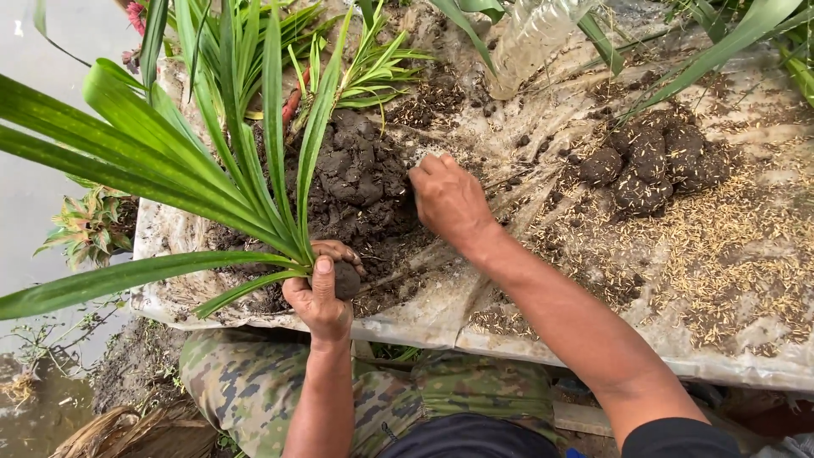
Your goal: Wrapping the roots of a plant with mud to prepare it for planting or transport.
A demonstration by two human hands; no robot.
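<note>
The left hand (320,293) is closed around the base of a long-leaved green plant (170,161), thumb pointing up along the stem, with a dark clump of soil (346,280) bulging between its fingers at about 3 o'clock of the grip. The leaves fan away from the hand toward 9 and 11 o'clock, well past the edge of the work surface. The right hand (448,199) lies knuckles up, fingers curled down into the edge of a mound of dark wet soil (360,182); whether it has hold of anything under the palm I cannot tell. The mound sits at about 12 o'clock from the left hand and touches the right hand's fingertips.

Both rest on a soiled plastic sheet (424,314) spread over the table. At 3 o'clock from the right hand, well apart, a cluster of rounded soil balls (649,165) sits among scattered rice husks (729,254). At 1 o'clock a clear plastic bottle (530,38) lies tilted. Smaller green plants (373,68) stand behind the mound. Below, camouflage trousers (254,382) show.
</note>
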